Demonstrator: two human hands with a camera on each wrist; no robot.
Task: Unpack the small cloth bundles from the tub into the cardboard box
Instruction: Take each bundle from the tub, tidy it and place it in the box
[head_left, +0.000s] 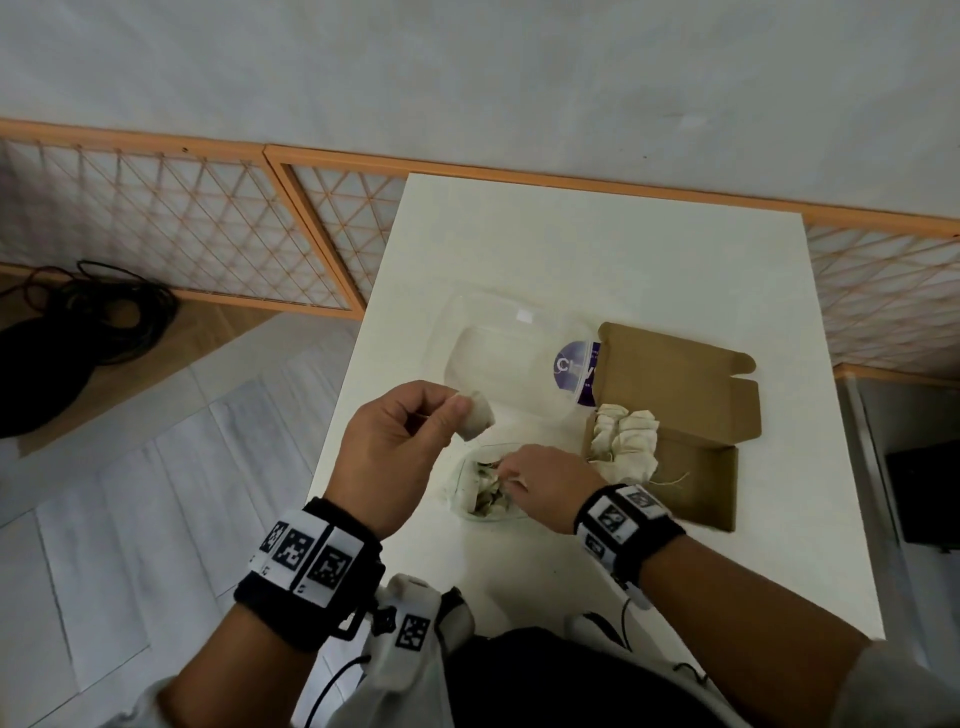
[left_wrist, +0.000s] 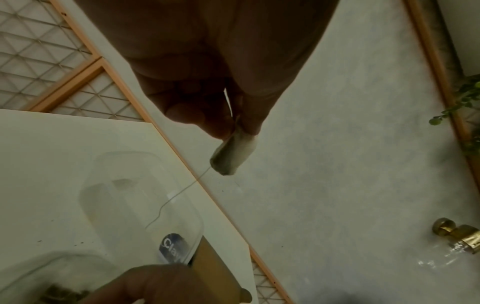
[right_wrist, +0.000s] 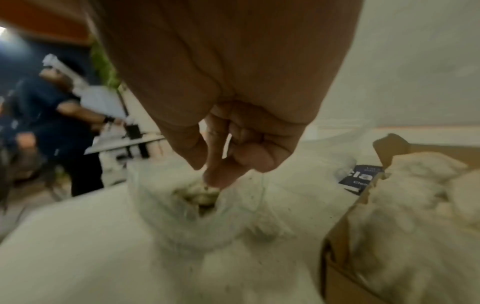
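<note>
My left hand (head_left: 454, 405) is raised above the table and pinches a small off-white cloth bundle (head_left: 479, 417) between thumb and fingers. In the left wrist view this bundle (left_wrist: 233, 153) hangs from the left hand (left_wrist: 235, 128) with a thin thread trailing below it. My right hand (head_left: 506, 473) reaches down into the clear tub (head_left: 470, 512), where several bundles (head_left: 488, 496) lie. In the right wrist view the right hand (right_wrist: 213, 176) pinches at a bundle (right_wrist: 200, 197) in the tub. The open cardboard box (head_left: 696, 483) at the right holds several bundles (head_left: 623, 441).
The tub's clear lid (head_left: 519, 353), with a purple label, lies on the white table (head_left: 597, 249) behind the tub, touching the box's raised flap (head_left: 675, 374). A wooden lattice screen (head_left: 208, 234) and black cables (head_left: 78, 332) are at the left. A person stands in the background (right_wrist: 52, 115).
</note>
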